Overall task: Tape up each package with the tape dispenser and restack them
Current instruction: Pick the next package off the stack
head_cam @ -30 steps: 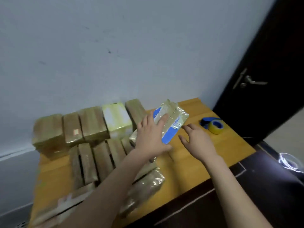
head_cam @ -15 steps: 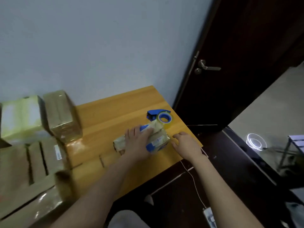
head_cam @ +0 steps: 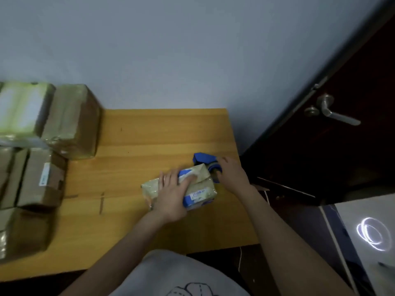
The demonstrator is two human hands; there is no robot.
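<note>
I have one package point(head_cam: 198, 192) lying flat on the surface point(head_cam: 149, 142), near its right end. My left hand point(head_cam: 172, 196) presses on it with flat, straight fingers, so that grip is open. My right hand point(head_cam: 232, 175) has its fingers curled over the blue tape dispenser point(head_cam: 203, 159), just behind the package. I judge that taping of this one is not yet begun. The other packages point(head_cam: 70, 120) lie at the left; which of them are done, I cannot tell.

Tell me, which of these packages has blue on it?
The package under the left hand, beside the tape dispenser; the stacked ones at left are brown or pale.
</note>
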